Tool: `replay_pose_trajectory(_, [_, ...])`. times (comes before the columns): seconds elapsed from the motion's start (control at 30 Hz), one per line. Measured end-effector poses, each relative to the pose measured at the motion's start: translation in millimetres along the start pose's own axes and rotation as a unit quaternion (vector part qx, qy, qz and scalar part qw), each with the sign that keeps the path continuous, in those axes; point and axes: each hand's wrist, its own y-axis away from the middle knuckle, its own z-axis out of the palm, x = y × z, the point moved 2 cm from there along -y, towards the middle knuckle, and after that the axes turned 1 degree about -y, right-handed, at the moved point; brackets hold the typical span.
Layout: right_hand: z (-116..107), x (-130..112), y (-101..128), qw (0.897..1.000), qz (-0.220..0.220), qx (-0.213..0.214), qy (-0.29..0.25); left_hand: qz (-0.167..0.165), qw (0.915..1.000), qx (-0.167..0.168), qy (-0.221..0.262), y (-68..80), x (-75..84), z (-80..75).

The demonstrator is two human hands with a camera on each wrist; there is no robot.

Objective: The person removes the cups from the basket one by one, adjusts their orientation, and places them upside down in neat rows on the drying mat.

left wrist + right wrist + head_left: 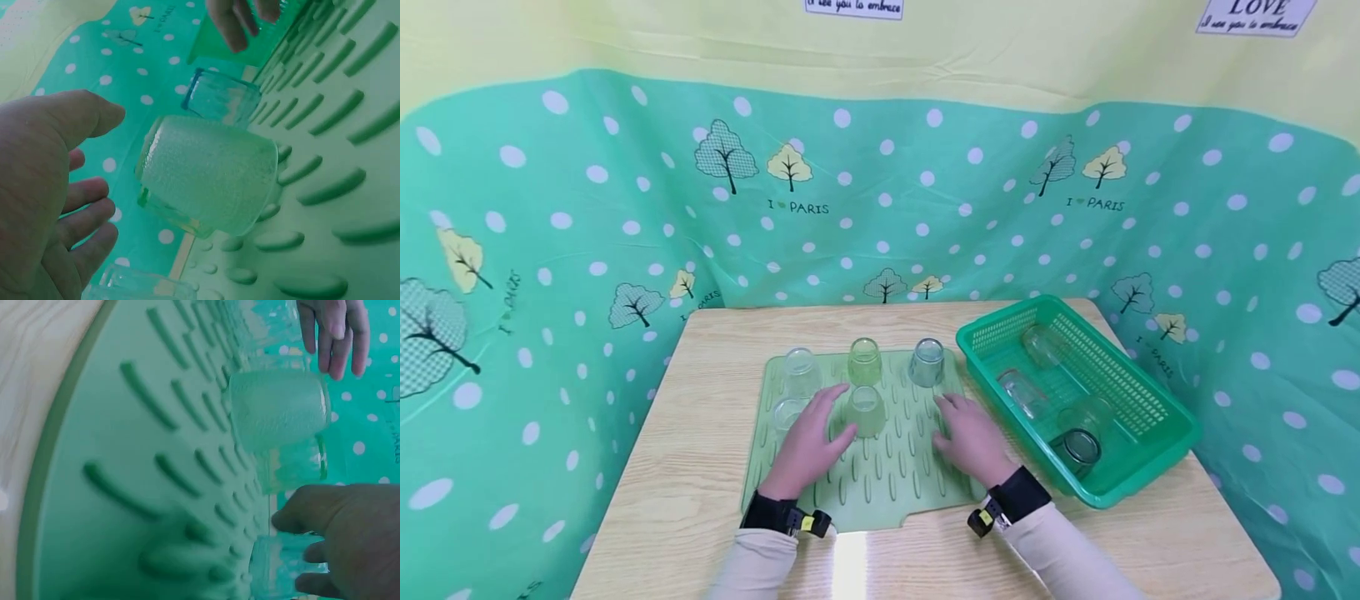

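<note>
Five glasses [927,364] on the green mat [887,490], and neither hand gripping anything: the left hand [808,440] has its fingers loosely spread beside the frosted glass [867,419], wide end down near mid-mat, while the right hand [972,437] hovers over the mat's right side, fingers relaxed and apart; a gentle hold round the sides looks safest, clear of the neighbours; over in the green basket [1150,475], four more glasses [1041,346], one red-rimmed, one dark towards the front

green dotted curtain [910,242] with printed trees behind a pale wooden table [685,450]
</note>
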Motion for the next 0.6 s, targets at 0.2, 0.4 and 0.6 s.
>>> replay_pose_trajectory(0.2, [-6.4, -12.4, -5.4, 0.998, -0.030, 0.047, -0.019, 0.010, 0.9998, -0.004, 0.014, 0.2, 2.7, -0.9])
replay_pose_trajectory(0.4, [-19.0, -16.7, -12.7, 0.998, -0.047, 0.040, -0.018, 0.024, 0.9996, -0.008, 0.015, 5.3, 4.3, -4.3])
replay_pose_trajectory(0.6, [-46.6, -24.0, -17.4, 0.997, -0.067, 0.048, -0.013, 0.033, 0.9993, -0.014, 0.011, 8.9, 5.4, -4.9])
